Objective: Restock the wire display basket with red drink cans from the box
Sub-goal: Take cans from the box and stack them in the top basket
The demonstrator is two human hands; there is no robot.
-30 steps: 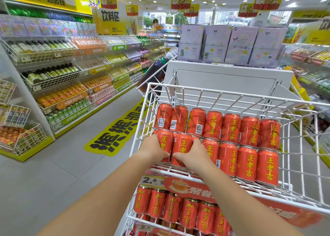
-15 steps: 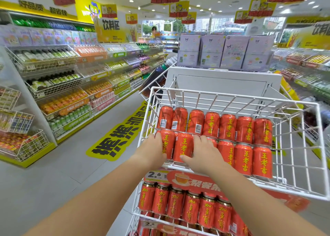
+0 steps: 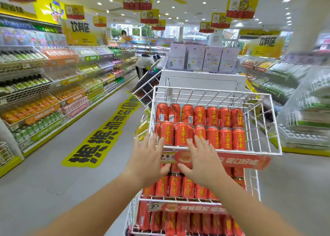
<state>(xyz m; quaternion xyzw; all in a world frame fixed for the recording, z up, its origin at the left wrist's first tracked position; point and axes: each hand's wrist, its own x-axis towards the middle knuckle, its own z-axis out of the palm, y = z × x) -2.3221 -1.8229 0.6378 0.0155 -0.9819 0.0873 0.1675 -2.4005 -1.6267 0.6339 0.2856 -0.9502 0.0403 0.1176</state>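
Left hand point(image 3: 146, 157) and right hand point(image 3: 201, 162) are hovering open-fingered, empty, at the basket point(image 3: 259, 152) front rim; cans point(image 3: 225, 139) are lying at twelve o'clock, free room beyond.

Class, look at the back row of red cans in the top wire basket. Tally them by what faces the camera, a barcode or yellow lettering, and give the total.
Back row of the top wire basket:
Red cans showing a barcode: 3
Red cans showing yellow lettering: 4
Total: 7
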